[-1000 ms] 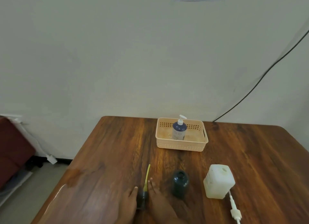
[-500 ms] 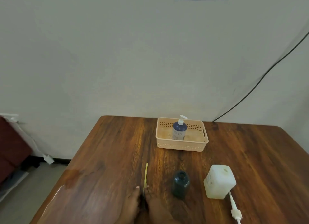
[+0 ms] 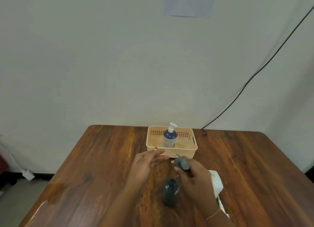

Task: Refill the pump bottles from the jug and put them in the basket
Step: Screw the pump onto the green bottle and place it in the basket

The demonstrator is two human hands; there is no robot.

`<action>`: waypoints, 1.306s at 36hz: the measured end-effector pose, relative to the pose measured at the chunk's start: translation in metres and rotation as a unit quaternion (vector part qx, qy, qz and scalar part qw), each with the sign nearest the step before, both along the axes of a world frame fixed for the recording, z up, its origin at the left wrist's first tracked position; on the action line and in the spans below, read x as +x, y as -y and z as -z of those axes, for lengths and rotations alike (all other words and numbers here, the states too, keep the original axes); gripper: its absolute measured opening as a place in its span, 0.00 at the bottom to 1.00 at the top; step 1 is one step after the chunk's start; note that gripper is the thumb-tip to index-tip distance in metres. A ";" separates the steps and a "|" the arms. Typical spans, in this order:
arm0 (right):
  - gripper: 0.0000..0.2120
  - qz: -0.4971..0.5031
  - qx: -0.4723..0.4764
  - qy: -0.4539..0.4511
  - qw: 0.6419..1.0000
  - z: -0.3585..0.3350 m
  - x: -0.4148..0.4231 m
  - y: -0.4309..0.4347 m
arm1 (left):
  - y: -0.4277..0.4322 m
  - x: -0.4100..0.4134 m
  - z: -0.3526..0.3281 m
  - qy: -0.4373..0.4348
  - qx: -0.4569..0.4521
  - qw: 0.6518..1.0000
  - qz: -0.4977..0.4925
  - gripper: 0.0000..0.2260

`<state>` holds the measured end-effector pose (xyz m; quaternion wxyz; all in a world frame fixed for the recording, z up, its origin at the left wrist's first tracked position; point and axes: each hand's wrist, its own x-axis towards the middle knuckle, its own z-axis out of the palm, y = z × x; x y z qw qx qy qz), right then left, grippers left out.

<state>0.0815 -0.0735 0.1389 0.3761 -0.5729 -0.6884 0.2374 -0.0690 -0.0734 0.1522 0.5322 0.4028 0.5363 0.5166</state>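
Observation:
A dark bottle (image 3: 170, 192) with no cap stands near the front of the wooden table (image 3: 102, 167). Just above and behind it, my right hand (image 3: 195, 181) is shut on a dark pump head (image 3: 182, 164); a yellow tube tip shows at its left. My left hand (image 3: 145, 166) hovers open to the left of the pump, fingers spread, holding nothing. The white jug (image 3: 216, 181) stands to the right, mostly hidden behind my right hand. In the peach basket (image 3: 185, 153) at the back stands a blue pump bottle (image 3: 169, 139) with a white pump.
A loose white pump (image 3: 223, 208) lies on the table by the jug, partly behind my right wrist. A black cable (image 3: 254, 74) runs down the wall at the right. The table's left edge drops to the floor.
Both hands have risen from the table's front edge toward the middle. The pump head with its yellow tube left the table and now sits in my right hand; my left hand has opened.

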 end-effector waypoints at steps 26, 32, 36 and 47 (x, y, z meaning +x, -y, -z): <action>0.12 0.001 -0.188 -0.002 0.982 0.066 0.022 -0.035 | -0.013 0.028 0.094 -0.256 -0.150 0.946 0.129 0.25; 0.14 -0.048 -0.211 0.101 0.971 0.087 0.012 -0.046 | -0.018 0.044 0.100 -0.313 -0.143 0.930 0.126 0.22; 0.13 -0.050 -0.212 0.115 0.969 0.091 0.008 -0.054 | -0.021 0.044 0.103 -0.313 -0.126 0.935 0.107 0.16; 0.12 -0.067 -0.235 0.136 0.960 0.090 0.012 -0.061 | -0.023 0.040 0.105 -0.346 -0.115 0.922 0.129 0.21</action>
